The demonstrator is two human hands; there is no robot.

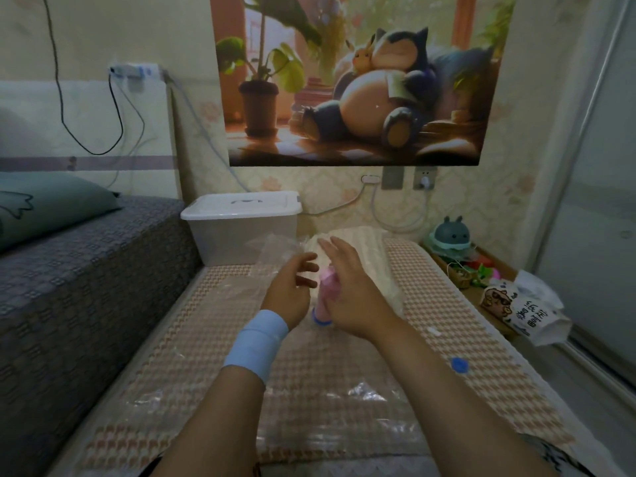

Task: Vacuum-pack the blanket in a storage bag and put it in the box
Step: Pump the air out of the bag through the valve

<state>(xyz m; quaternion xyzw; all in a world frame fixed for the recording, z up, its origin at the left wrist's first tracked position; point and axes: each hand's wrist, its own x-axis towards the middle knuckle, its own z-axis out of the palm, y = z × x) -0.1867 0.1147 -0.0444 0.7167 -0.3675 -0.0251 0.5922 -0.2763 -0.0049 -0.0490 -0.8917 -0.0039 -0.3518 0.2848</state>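
Two hands (pixel 290 294) (pixel 351 297); one box (pixel 241 232); one pump (pixel 327 290)

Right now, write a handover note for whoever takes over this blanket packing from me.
Left hand: open, beside the pink pump, holding nothing.
Right hand: fingers straight, resting against the pump, which stands upright on the storage bag.
Blanket: seemingly inside the bag's far end.
Blue cap: loose on the mat, right side.
Box: behind the bag, lid on.
Done: blanket bagged, pump placed.
To do: pump out air, refit cap, open box, put bag in.
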